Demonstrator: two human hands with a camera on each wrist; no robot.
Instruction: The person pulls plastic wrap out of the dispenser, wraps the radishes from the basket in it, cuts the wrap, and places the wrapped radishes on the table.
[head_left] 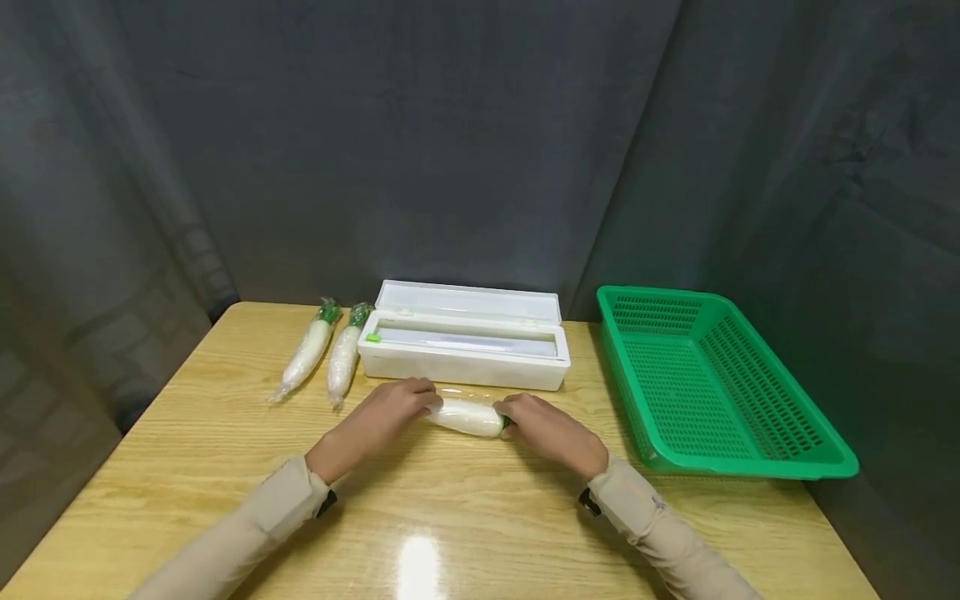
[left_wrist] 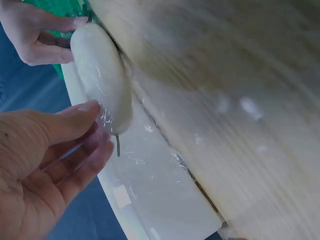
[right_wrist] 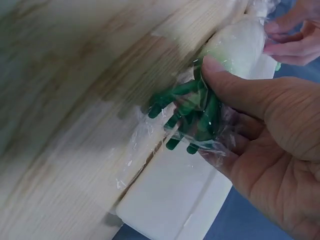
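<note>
A white radish (head_left: 468,417) wrapped in clear cling film is held crosswise in front of the white film dispenser (head_left: 465,364). My left hand (head_left: 386,412) pinches the film at its thin root end, where a fine root tip (left_wrist: 118,145) pokes down in the left wrist view. At the other end, my right hand (head_left: 551,429) grips the film-covered green stalks (right_wrist: 192,110), thumb on top and fingers underneath. Loose film (right_wrist: 132,155) spreads out past the stalks. The dispenser's lid (head_left: 468,302) is raised, with a roll of film (head_left: 465,340) inside.
Two more film-wrapped radishes (head_left: 303,358) lie side by side on the wooden table (head_left: 187,467), left of the dispenser. A green plastic basket (head_left: 750,468) stands at the right. Dark grey curtain (head_left: 450,150) hangs behind the table.
</note>
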